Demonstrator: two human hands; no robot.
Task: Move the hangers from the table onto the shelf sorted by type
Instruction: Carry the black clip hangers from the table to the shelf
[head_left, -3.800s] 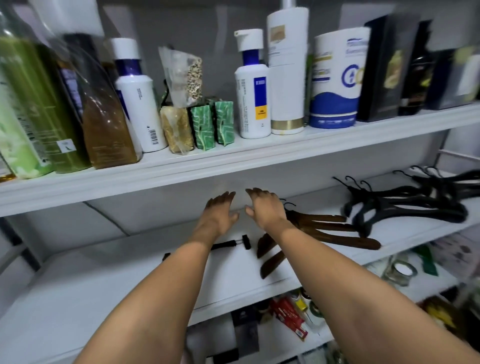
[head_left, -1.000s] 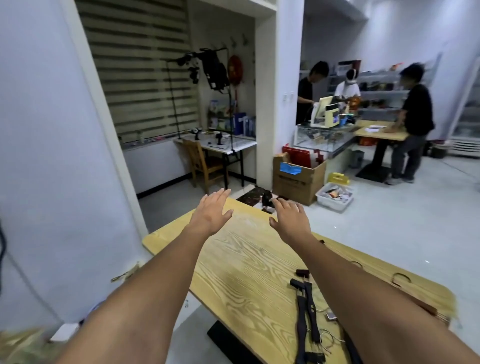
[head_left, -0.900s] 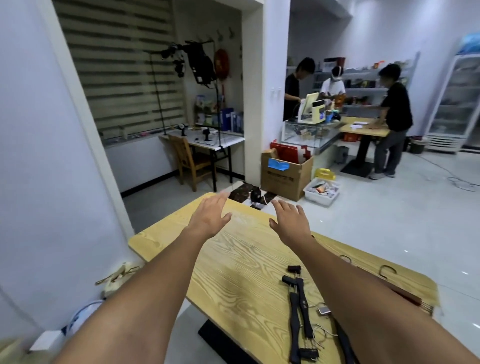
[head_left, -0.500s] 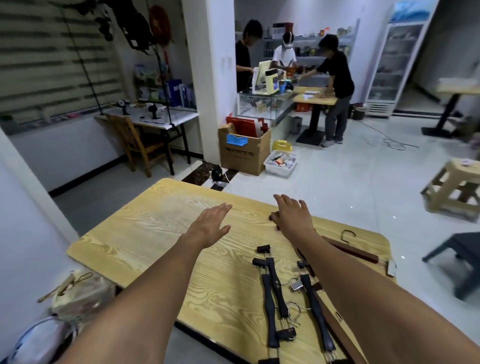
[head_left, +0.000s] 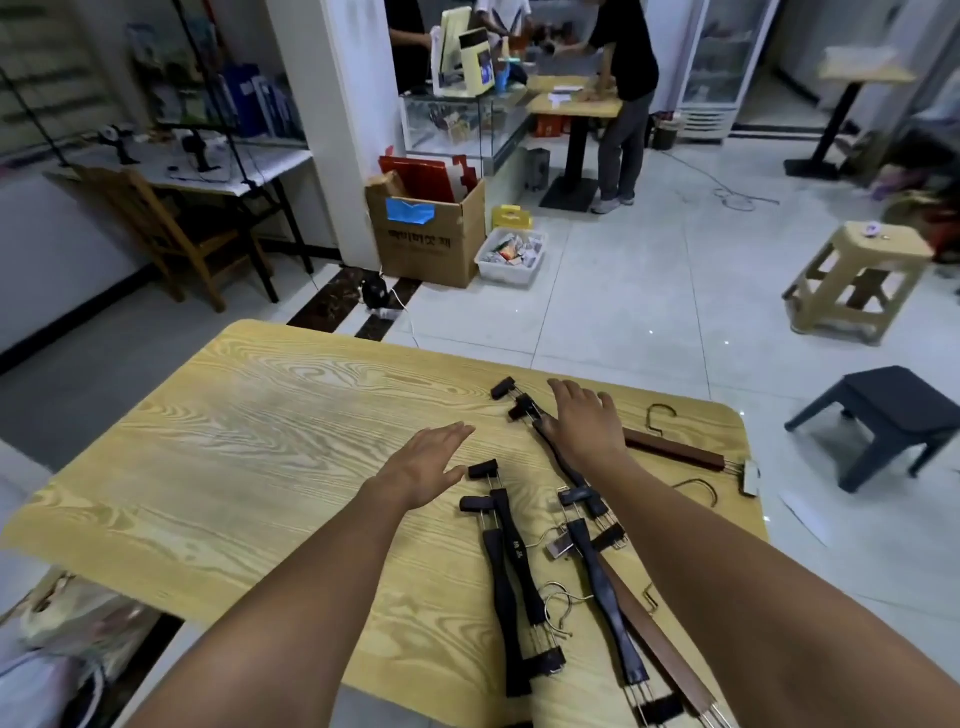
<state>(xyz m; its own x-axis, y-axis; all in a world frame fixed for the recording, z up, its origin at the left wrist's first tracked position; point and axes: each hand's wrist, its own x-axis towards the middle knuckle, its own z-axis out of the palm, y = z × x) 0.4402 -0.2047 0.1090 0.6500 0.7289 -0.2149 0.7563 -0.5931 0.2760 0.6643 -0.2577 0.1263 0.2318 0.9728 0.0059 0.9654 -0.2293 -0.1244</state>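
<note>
Several clip hangers lie on the right half of the wooden table (head_left: 249, 447). Two black clip hangers (head_left: 511, 566) lie side by side just right of my left hand (head_left: 423, 465), which hovers open above the tabletop. Another black clip hanger (head_left: 597, 571) lies further right, over a brown one (head_left: 660, 649). My right hand (head_left: 584, 423) rests flat, fingers spread, on the far end of a black hanger (head_left: 524, 408). A brown clip hanger (head_left: 675, 449) lies beyond it near the table's right edge. The shelf is out of view.
A dark stool (head_left: 883, 415) and a beige stool (head_left: 857, 280) stand on the tiled floor to the right. A cardboard box (head_left: 426, 234) and a white bin (head_left: 511, 257) sit beyond the table. People stand at a far counter. A wooden chair (head_left: 166, 228) is at left.
I have turned from the shelf to the table. Both hands dropped toward the hangers; my right hand now lies on a black hanger and my left is close to the black pair.
</note>
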